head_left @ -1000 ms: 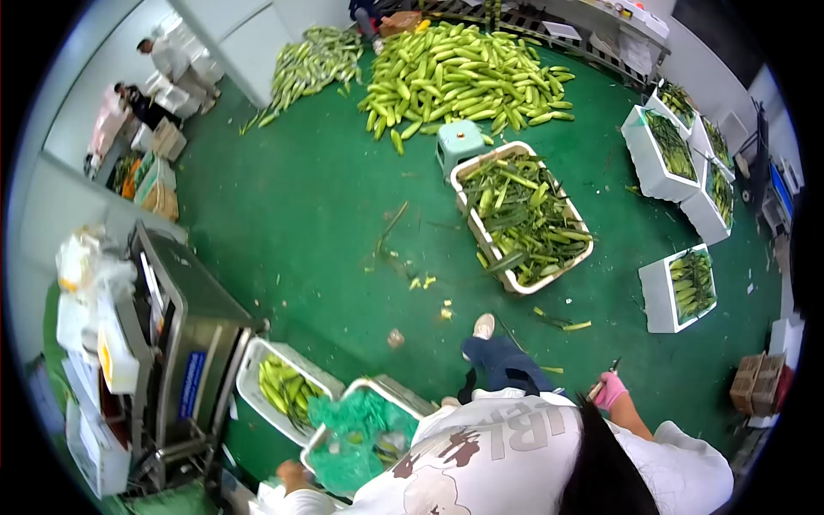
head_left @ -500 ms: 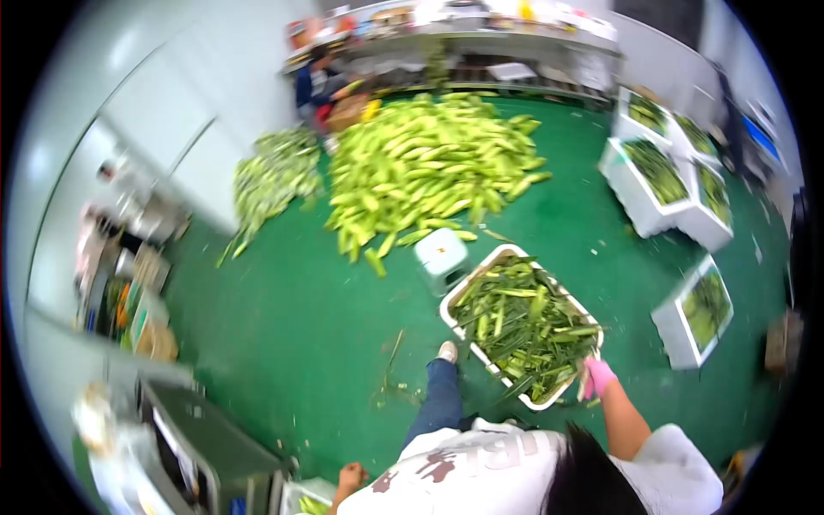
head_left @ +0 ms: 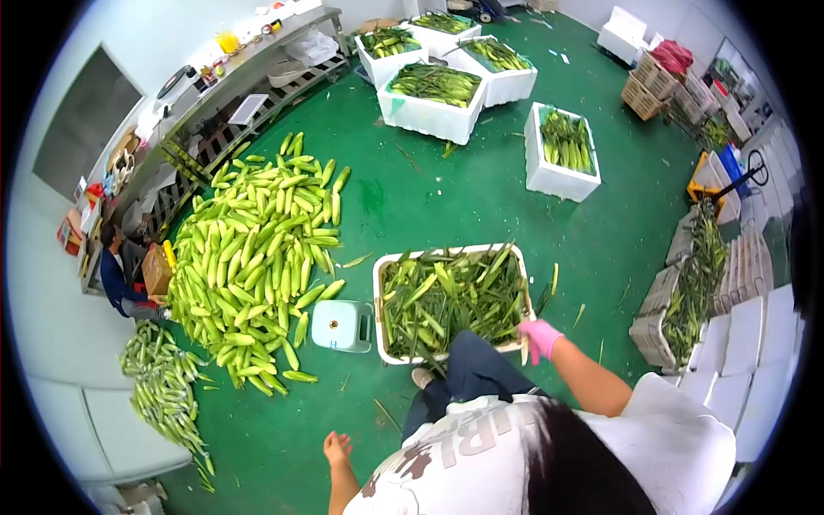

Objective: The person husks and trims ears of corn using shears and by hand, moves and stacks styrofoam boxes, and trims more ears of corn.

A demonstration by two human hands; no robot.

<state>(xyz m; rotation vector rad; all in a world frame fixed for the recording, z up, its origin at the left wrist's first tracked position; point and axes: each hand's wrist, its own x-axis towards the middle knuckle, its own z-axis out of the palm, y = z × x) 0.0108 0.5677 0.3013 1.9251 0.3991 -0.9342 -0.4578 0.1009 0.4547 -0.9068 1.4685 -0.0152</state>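
Note:
My right hand (head_left: 539,338), in a pink glove, is closed at the right end of a white plastic crate (head_left: 378,319). Green corn husks and leaves (head_left: 451,296) fill the crate. Its exact hold on the rim is small in view. Bare and holding nothing, my left hand (head_left: 337,445) hangs over the green floor with its fingers apart. A pale plastic stool (head_left: 336,324) stands just left of the crate.
A big heap of corn ears (head_left: 249,266) covers the floor at left, with a person (head_left: 120,275) behind it. White foam boxes (head_left: 429,120) of corn stand at the back. Stacked crates (head_left: 657,318) holding husks line the right side.
The view has swung to the right, so the corn heap now lies at left. The crate has turned and my right hand stays at its end. My left hand's fingers have spread.

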